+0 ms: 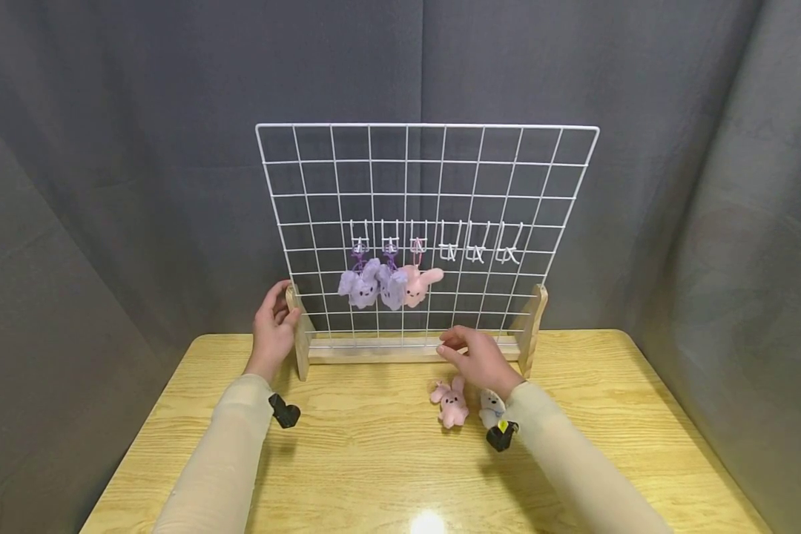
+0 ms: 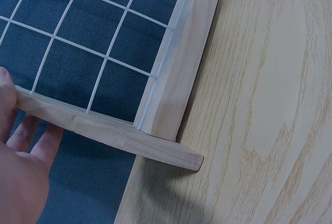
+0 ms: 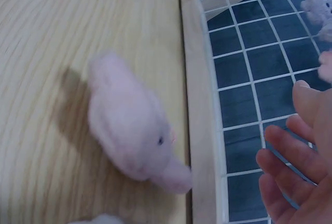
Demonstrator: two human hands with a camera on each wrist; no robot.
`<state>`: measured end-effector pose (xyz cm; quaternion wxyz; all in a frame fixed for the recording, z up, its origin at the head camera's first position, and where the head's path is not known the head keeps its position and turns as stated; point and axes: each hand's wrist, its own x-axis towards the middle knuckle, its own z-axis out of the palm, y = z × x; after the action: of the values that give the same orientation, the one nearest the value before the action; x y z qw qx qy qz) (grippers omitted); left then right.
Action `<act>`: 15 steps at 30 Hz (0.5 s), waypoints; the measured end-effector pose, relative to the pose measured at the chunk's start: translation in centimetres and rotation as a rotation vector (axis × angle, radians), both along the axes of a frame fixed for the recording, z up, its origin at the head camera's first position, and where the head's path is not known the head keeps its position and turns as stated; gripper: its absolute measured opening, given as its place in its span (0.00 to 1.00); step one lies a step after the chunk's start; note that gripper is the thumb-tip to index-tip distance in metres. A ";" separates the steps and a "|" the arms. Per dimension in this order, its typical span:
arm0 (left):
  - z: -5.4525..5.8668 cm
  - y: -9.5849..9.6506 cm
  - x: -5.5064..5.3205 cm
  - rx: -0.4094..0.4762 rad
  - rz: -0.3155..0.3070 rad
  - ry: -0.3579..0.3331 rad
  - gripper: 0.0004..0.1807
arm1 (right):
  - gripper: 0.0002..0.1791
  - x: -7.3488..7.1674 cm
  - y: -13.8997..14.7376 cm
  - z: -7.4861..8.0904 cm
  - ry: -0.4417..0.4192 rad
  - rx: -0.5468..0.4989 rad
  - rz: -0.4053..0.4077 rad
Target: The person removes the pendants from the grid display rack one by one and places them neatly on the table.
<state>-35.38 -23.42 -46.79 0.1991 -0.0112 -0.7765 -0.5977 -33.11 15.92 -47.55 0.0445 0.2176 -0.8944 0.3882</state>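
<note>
A white wire grid rack (image 1: 426, 195) stands in a wooden base. At its left end my left hand (image 1: 274, 330) grips the wooden side post (image 2: 109, 136), thumb on one face and fingers round the other. My right hand (image 1: 477, 357) hovers before the lower right of the grid, fingers loosely bent and nothing between them. Below it on the table lies a pink bunny plush keychain (image 1: 452, 405), seen larger in the right wrist view. Beside that, a whitish plush (image 1: 491, 408) is partly hidden by the right wrist.
Two purple plush keychains (image 1: 362, 288) and a pink bunny plush (image 1: 414, 286) hang from hooks on the grid. To their right, several bare white hooks (image 1: 475, 254) hold nothing. Behind the wooden table (image 1: 347, 452) hangs a dark grey curtain (image 1: 173, 148).
</note>
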 end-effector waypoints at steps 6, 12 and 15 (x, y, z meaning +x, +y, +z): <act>0.1 -0.1 0.1 0.010 -0.006 0.000 0.32 | 0.24 0.1 -0.5 1.3 -0.016 -0.072 -0.023; 0.1 -0.1 0.2 0.021 -0.018 -0.002 0.33 | 0.32 -0.3 -0.7 2.5 0.028 -0.187 -0.041; 0.2 -0.1 0.1 0.021 -0.017 0.001 0.33 | 0.33 -0.5 -0.8 3.3 0.050 -0.263 -0.043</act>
<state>-35.27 -23.47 -46.56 0.1944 -0.0163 -0.7701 -0.6074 -33.58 15.09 -44.22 0.1030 0.2003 -0.8388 0.4957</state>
